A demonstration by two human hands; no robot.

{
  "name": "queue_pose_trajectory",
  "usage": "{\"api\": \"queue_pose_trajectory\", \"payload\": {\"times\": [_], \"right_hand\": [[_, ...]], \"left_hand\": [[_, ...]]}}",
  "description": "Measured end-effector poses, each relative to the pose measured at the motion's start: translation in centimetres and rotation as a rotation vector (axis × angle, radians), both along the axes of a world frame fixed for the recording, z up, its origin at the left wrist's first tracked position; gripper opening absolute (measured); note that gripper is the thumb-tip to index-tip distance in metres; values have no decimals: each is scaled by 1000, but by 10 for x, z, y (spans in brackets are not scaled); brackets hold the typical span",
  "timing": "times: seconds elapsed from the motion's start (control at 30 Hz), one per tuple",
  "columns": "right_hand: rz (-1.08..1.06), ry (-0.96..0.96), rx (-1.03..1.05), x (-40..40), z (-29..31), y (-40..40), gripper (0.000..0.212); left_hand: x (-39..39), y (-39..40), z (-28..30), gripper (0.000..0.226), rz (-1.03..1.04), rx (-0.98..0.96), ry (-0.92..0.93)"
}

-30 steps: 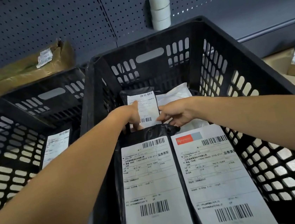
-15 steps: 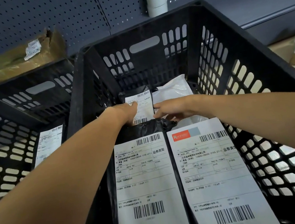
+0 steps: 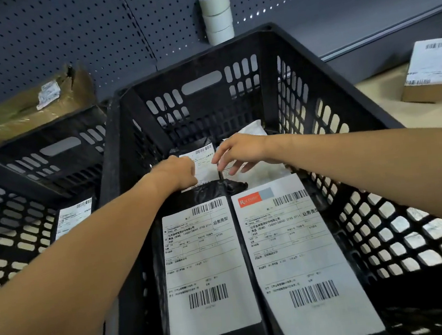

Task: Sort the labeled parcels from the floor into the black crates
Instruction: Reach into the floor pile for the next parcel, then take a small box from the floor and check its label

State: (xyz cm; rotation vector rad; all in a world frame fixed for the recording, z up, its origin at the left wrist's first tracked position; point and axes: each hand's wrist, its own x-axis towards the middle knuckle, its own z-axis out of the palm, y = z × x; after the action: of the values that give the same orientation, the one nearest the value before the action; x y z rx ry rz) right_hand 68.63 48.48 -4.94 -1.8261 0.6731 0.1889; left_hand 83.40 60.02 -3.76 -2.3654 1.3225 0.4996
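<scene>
A small black parcel with a white label lies at the far end of the right black crate. My left hand grips its left edge with curled fingers. Just right of the parcel, my right hand hovers with fingers loosely spread, over a white plastic parcel. Two large black parcels with big labels, the left one and the right one, lie side by side nearer to me in the same crate. The left black crate holds one labeled parcel.
A labeled cardboard box sits on the floor at the right. A crumpled brown carton leans behind the left crate. Three tape rolls are stacked against the grey pegboard wall behind the crates.
My right hand has let go of the small black parcel, risen slightly and spread its fingers. My left hand stays on the parcel's left edge.
</scene>
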Motion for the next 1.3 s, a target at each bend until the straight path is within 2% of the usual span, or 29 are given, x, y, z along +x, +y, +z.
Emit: {"api": "queue_pose_trajectory", "payload": {"times": [0.1, 0.2, 0.3, 0.53, 0.7, 0.83, 0.93, 1.07, 1.3], "right_hand": [[-88, -49, -71, -8, 18, 8, 26], [-176, -130, -132, -18, 38, 13, 33], [-199, -213, -200, -32, 58, 14, 28], [-335, -341, -433, -84, 103, -1, 18], [-525, -407, -474, -127, 114, -20, 22], [-643, -397, -428, -164, 101, -44, 21], [-738, -356, -402, -196, 88, -66, 25], [-806, -307, -352, -237, 72, -92, 29], [-871, -230, -118, -300, 31, -133, 16]], "left_hand": [[-10, 3, 18, 20, 76, -206, -14], [-26, 2, 43, 21, 144, -403, 1], [-44, 0, 64, 21, 163, -550, 50], [-93, -12, 111, 21, 41, -691, 8], [-135, -38, 127, 20, -56, -852, 89], [-173, -72, 129, 14, -181, -950, 128], [-202, -100, 126, 16, -249, -979, 166], [-242, -136, 114, 15, -330, -925, 220], [-298, -176, 70, 18, -338, -742, 353]]}}
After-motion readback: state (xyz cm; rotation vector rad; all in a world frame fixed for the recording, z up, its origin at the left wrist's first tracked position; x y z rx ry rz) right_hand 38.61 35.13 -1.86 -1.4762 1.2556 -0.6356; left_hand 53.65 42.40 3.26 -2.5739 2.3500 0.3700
